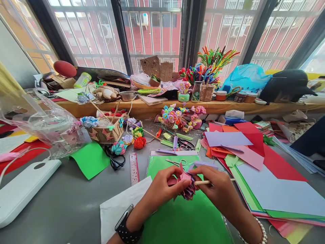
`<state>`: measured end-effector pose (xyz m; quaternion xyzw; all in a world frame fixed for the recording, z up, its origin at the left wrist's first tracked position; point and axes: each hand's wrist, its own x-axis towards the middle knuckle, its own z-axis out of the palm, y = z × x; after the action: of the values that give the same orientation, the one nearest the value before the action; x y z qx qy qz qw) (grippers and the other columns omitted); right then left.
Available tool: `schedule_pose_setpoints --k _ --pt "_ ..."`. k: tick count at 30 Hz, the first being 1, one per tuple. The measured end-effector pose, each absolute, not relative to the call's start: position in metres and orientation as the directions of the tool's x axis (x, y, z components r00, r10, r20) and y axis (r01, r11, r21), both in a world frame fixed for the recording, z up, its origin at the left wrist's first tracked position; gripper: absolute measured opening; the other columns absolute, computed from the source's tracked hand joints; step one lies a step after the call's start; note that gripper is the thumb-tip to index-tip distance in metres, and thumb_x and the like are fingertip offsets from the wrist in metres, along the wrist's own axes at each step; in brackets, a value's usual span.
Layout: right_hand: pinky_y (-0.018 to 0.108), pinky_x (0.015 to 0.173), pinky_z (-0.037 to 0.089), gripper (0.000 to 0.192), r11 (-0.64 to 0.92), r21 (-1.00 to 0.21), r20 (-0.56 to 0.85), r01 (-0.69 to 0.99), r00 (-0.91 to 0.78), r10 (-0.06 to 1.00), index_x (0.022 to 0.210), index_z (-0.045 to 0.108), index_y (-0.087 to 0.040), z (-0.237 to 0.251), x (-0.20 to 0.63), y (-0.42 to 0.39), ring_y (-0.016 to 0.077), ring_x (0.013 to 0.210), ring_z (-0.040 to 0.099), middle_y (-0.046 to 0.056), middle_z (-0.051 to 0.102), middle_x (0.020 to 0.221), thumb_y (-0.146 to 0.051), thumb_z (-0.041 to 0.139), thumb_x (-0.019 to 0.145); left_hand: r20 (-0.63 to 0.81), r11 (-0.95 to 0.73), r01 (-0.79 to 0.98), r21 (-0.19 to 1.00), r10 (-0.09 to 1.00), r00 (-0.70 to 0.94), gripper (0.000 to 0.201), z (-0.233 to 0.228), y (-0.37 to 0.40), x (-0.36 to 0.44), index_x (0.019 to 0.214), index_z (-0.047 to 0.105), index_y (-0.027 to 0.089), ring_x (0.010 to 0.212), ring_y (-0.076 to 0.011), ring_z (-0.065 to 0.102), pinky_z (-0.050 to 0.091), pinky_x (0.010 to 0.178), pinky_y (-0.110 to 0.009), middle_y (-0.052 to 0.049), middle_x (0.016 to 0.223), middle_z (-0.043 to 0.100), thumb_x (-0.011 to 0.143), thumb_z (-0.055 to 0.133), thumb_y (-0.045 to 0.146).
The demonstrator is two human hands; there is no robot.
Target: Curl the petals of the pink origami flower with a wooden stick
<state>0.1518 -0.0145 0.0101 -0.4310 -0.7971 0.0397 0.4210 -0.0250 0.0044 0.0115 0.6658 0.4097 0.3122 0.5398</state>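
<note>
Between my two hands is a folded paper flower [187, 194] in pink and purple, held above a green sheet [188, 220]. My left hand [165, 186] is closed on the flower's left side, its thumb across the pink petals. Fingers of my right hand [219, 189] pinch the flower's right edge, and the same hand has a thin wooden stick [203, 182] in its grip, lying sideways with one end at the flower. Just behind the flower lie scissors [177, 162] with pale handles and a folded purple paper strip [205, 164].
Stacked coloured paper [284, 193] covers the right side. A pink ruler [134, 168], a white tissue [122, 210] and black-handled scissors [186, 144] lie around the mat. Finished paper flowers [139, 142] sit by a burlap box [108, 132]. A white power bank [27, 189] is at left.
</note>
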Motion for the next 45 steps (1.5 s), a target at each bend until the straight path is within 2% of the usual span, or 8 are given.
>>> schedule_pose_setpoints --k 5,8,11,14,22,28,40,45 --pt "0.021 0.054 0.053 0.014 0.734 -0.389 0.724 0.557 -0.309 0.617 0.083 0.063 -0.018 0.018 0.152 -0.018 0.0141 0.062 0.065 0.005 0.069 0.071 -0.012 0.050 0.081 -0.025 0.052 -0.039 0.998 0.866 0.499 0.061 0.009 0.011 -0.031 0.068 0.058 0.012 0.063 -0.0151 0.057 0.045 0.064 -0.027 -0.004 0.067 0.060 0.066 0.041 0.071" --pt "0.020 0.055 0.053 0.013 0.813 -0.363 0.750 0.455 -0.375 0.545 0.085 0.063 -0.017 0.024 0.151 -0.021 0.0131 0.064 0.066 0.005 0.069 0.073 -0.011 0.053 0.081 -0.117 0.161 -0.048 0.986 0.863 0.492 0.050 0.009 0.015 -0.032 0.066 0.062 0.011 0.058 -0.0126 0.056 0.044 0.062 -0.026 -0.002 0.060 0.060 0.071 0.051 0.059" --pt "0.020 0.055 0.053 0.013 0.836 -0.339 0.747 0.432 -0.417 0.518 0.087 0.064 -0.017 0.025 0.150 -0.022 0.0129 0.065 0.066 0.006 0.070 0.074 -0.012 0.053 0.081 -0.101 0.184 -0.123 0.975 0.863 0.495 0.030 0.009 0.015 -0.030 0.072 0.064 0.013 0.058 -0.0100 0.053 0.043 0.061 -0.022 0.001 0.061 0.058 0.066 0.066 0.042" --pt "0.020 0.055 0.053 0.012 0.844 -0.308 0.753 0.439 -0.430 0.498 0.087 0.064 -0.016 0.024 0.149 -0.023 0.0130 0.064 0.066 0.006 0.070 0.075 -0.014 0.054 0.082 -0.091 0.213 -0.165 0.963 0.834 0.544 0.021 0.005 0.013 -0.027 0.072 0.065 0.013 0.060 -0.0080 0.051 0.039 0.060 -0.019 0.002 0.066 0.058 0.065 0.070 0.033" --pt "0.020 0.049 0.050 0.012 0.841 -0.220 0.779 0.495 -0.430 0.457 0.088 0.065 -0.017 0.025 0.148 -0.027 0.0127 0.058 0.065 0.005 0.070 0.069 -0.017 0.054 0.082 -0.168 0.400 -0.230 0.887 0.745 0.646 0.025 -0.005 0.015 -0.030 0.070 0.061 0.013 0.052 -0.0055 0.045 0.032 0.051 -0.017 0.004 0.060 0.053 0.060 0.074 0.031" --pt "0.021 0.049 0.050 0.012 0.834 -0.216 0.793 0.507 -0.407 0.453 0.076 0.063 -0.015 0.025 0.147 -0.028 0.0131 0.057 0.065 0.005 0.070 0.068 -0.016 0.053 0.083 -0.121 0.297 -0.230 0.927 0.816 0.566 0.022 0.001 0.011 -0.028 0.061 0.058 0.012 0.053 -0.0058 0.042 0.030 0.052 -0.018 0.004 0.060 0.050 0.062 0.072 0.029" --pt "0.026 0.051 0.051 0.014 0.828 -0.107 0.760 0.551 -0.492 0.425 0.079 0.062 -0.015 0.020 0.149 -0.031 0.0168 0.060 0.066 0.007 0.070 0.071 -0.012 0.049 0.084 -0.118 0.280 -0.231 0.932 0.835 0.537 0.023 0.000 0.010 -0.025 0.061 0.055 0.012 0.054 -0.0064 0.039 0.029 0.052 -0.019 0.004 0.061 0.046 0.063 0.070 0.030" --pt "0.022 0.054 0.053 0.009 0.822 -0.236 0.761 0.518 -0.428 0.488 0.082 0.061 -0.015 0.020 0.148 -0.027 0.0151 0.064 0.067 0.007 0.071 0.073 -0.010 0.054 0.080 -0.116 0.288 -0.267 0.920 0.850 0.514 0.023 -0.001 0.012 -0.025 0.062 0.056 0.013 0.054 -0.0059 0.039 0.029 0.052 -0.018 0.004 0.061 0.047 0.063 0.071 0.030"
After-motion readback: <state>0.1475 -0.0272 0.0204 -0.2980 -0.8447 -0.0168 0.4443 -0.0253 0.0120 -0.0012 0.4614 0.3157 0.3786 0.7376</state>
